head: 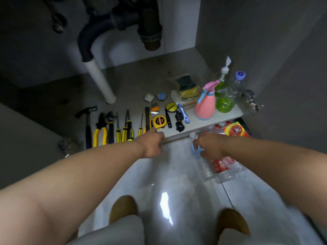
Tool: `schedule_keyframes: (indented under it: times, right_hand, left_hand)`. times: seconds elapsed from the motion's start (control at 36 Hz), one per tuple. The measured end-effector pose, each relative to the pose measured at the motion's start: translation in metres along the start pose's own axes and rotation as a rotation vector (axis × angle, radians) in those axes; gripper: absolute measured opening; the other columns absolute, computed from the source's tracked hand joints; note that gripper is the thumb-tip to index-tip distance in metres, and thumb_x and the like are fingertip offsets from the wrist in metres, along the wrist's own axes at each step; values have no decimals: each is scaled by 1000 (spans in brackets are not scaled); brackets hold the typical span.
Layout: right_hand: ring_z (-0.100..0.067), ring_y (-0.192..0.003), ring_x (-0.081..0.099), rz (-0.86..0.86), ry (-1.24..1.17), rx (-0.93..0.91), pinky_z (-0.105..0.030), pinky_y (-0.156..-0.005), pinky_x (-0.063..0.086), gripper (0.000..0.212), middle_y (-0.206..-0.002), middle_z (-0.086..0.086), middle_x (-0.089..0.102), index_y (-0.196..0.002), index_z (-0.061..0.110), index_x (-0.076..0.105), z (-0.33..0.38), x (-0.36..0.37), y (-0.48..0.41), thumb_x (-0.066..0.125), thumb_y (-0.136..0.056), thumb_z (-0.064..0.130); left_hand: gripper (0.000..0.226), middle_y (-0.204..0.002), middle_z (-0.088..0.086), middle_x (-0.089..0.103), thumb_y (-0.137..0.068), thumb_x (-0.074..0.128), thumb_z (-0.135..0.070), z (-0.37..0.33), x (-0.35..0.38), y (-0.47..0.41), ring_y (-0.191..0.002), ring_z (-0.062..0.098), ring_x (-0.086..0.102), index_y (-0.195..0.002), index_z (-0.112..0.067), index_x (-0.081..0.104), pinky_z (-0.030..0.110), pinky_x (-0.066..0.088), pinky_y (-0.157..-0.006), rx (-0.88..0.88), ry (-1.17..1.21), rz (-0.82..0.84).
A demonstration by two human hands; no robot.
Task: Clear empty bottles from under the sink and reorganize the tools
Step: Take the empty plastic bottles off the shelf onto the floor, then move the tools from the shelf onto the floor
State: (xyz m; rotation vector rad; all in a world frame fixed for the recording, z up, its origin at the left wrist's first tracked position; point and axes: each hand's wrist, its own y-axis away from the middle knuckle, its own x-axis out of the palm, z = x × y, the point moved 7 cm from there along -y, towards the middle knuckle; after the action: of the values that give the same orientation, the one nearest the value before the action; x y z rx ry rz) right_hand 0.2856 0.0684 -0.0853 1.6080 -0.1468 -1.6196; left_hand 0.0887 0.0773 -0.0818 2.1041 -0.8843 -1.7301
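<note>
My right hand (209, 146) grips the neck of a clear plastic bottle (223, 169) with a red label and a light blue ring, held over the tiled floor just in front of the cabinet. My left hand (153, 145) is curled at the cabinet's front edge (177, 137); what it holds is hidden. A row of tools lies on the cabinet floor: a hammer (88, 124), yellow pliers (100, 129), a wrench (110, 126), several screwdrivers (129, 128) and a yellow tape measure (159, 122).
A pink spray bottle (206, 103), a green pump bottle (223, 98), a clear bottle with a blue cap (238, 82) and bagged sponges (186, 89) stand at the cabinet's right. The drain pipe (100, 80) drops at back left. More bottles and a red packet (233, 129) lie below the right edge.
</note>
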Motion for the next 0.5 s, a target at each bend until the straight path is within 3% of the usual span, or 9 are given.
schedule_keyframes:
  times: [0.14,0.28,0.42,0.5]
  right_hand:
    - [-32,-115,58,66,89,-45,-37,-95,50,35,-128,-14,61,-125,7,60,68,-44,-24,52,-94,22]
    - [-27,-112,57,-60,-73,-159,-30,-86,47,24,-123,-6,61,-116,17,61,132,-66,-54,53,-95,24]
    - [-24,-102,56,-123,-203,-241,-35,-87,50,17,-108,-4,60,-106,21,61,171,-54,-87,49,-94,17]
    - [-23,-101,58,-117,-241,-249,-38,-90,52,21,-110,-3,64,-107,19,64,178,-41,-104,49,-93,14]
  left_hand:
    - [44,-142,10,39,-95,58,-30,71,-18,47,-127,33,51,-138,-23,52,40,45,-107,-163,33,-86]
    - [46,-140,15,37,-92,60,-23,147,-7,68,-126,37,50,-137,-18,50,37,46,-105,-383,179,-158]
    - [80,-154,20,27,-89,67,-19,203,-1,63,-140,39,37,-156,-20,24,41,36,-116,-556,414,-308]
    - [86,-161,19,16,-92,64,-16,223,-3,54,-147,39,28,-160,-23,12,43,31,-119,-624,564,-381]
